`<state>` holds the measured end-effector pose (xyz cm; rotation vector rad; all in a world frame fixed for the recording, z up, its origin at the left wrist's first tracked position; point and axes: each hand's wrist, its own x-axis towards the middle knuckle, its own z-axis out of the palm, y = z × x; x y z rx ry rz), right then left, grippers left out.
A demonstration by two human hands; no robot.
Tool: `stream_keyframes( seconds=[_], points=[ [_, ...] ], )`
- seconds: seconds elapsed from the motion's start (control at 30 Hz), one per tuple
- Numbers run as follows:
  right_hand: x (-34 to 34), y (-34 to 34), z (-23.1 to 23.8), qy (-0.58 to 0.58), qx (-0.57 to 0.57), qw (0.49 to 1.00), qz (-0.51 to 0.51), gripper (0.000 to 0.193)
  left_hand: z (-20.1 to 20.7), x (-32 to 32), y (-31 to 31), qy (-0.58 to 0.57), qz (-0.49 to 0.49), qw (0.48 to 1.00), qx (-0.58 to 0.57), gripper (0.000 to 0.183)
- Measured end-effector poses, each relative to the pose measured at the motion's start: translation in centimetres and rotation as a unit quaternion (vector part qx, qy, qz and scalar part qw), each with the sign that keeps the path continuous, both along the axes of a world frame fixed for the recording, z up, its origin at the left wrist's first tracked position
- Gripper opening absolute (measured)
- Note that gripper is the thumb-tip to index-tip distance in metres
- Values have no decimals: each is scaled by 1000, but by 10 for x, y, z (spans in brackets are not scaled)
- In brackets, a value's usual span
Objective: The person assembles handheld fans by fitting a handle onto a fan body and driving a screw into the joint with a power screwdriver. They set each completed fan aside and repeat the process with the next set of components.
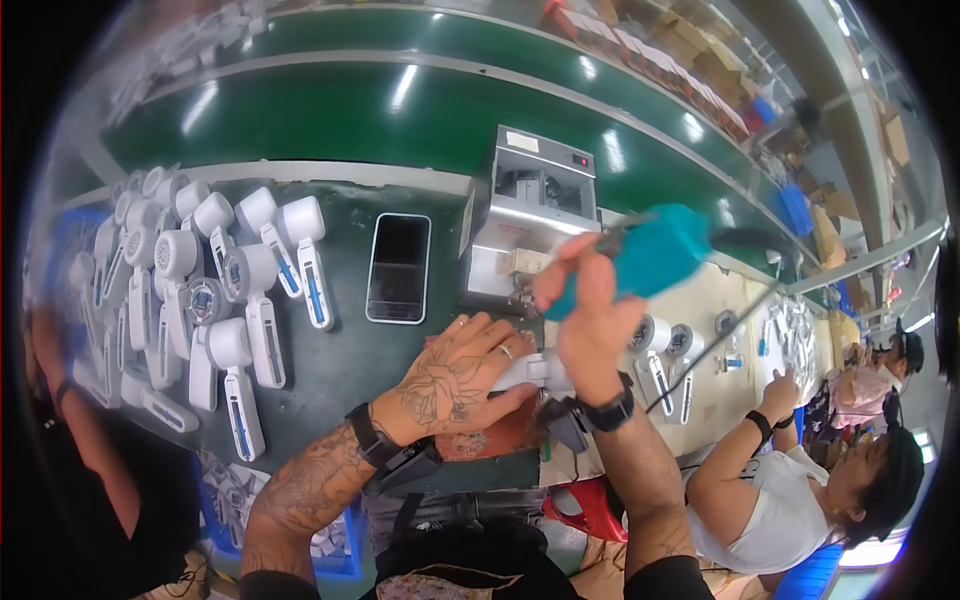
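Green conveyor belts [320,110] sweep across the workshop at twelve o'clock, beyond a dark green bench [345,375]. White handheld fans [175,255] lie heaped toward nine and ten o'clock, a phone [399,285] near ten, and a metal machine [535,235] at one. A co-worker [765,500] sits toward four.

Just below centre, toward five o'clock, is a white part [522,374], its long axis running roughly nine to three. The left hand [465,375] grips it between thumb and fingers, the upper fingers spread. The right hand [595,315] is curled firmly around a teal power tool [660,255], between two and three o'clock; this slants from two down to eight, the narrower end toward eight.

The tool is smeared by motion and its tip cannot be made out. The right hand and wrist cover the white part's three o'clock end; the left fingers hide its other end. A pale label [522,141] and a small red-lit display [580,161] mark the machine's top, both too small to read reliably.
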<state>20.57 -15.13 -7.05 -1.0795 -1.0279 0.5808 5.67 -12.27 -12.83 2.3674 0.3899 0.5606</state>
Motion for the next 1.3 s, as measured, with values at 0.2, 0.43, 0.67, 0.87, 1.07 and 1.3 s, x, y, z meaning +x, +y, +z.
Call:
stream_keyframes(
  seconds=[0.2,0.43,0.67,0.87,1.07,1.3],
  points=[
    [8,-64,15,23,-11,1000,-11,65,6,5,-1,6,2,1000,6,35],
    [8,-77,0,23,-32,999,-6,68,8,6,-2,8,0,1000,-8,32],
    [7,-76,-14,17,-17,1000,9,60,8,4,-5,15,-1,999,-35,32],
    [15,-75,-19,17,-7,999,26,53,10,13,-2,19,-2,1000,0,31],
    [11,-77,-28,54,-7,999,-1,45,3,8,2,-27,11,999,31,30],
    [17,-117,4,159,129,978,-30,48,1,6,-35,-185,25,969,165,26]
  ],
)
